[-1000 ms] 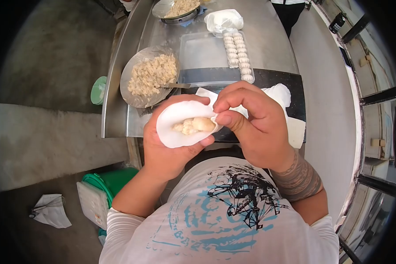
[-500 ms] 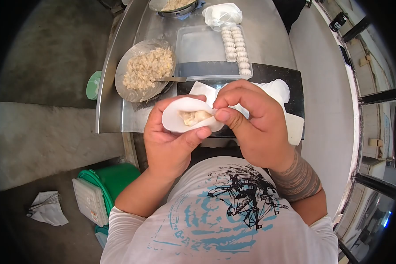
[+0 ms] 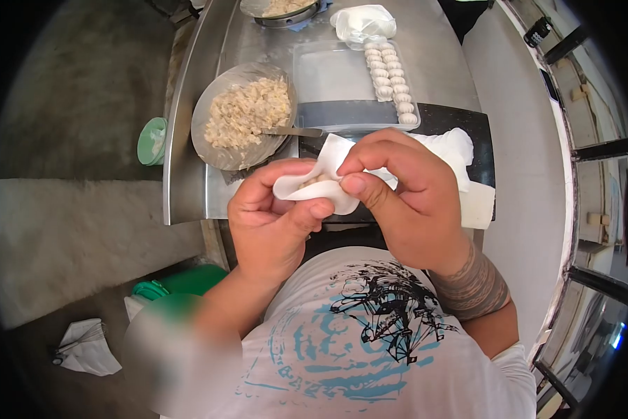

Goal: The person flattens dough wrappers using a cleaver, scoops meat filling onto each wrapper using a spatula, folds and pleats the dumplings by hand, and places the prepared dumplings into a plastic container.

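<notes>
A round white dough wrapper (image 3: pixel 296 187) with pale filling inside is held up in front of my shirt. My left hand (image 3: pixel 275 209) cups it from the left, thumb along its lower edge and fingers behind. On the right side, my right hand (image 3: pixel 404 188) pinches the wrapper's edge between thumb and index finger. Most of the filling is hidden by the raised edges. Beyond my left hand stands a bowl of chopped filling (image 3: pixel 244 115), with a flat metal spatula (image 3: pixel 293 131) resting in it. A plastic tray (image 3: pixel 328 77) holds several pleated dumplings (image 3: pixel 390 77) along its right side.
A white bag (image 3: pixel 364 24) lies behind the tray. Another bowl of filling (image 3: pixel 282 8) stands at the far edge. White cloth (image 3: pixel 453 150) lies right of my hands on the black board (image 3: pixel 478 136). A green bowl (image 3: pixel 151 142) is left of the metal table (image 3: pixel 439 63).
The wrapper's edges have risen and drawn closer over the filling, which shows less. Both hands keep their hold. The view has shifted slightly.
</notes>
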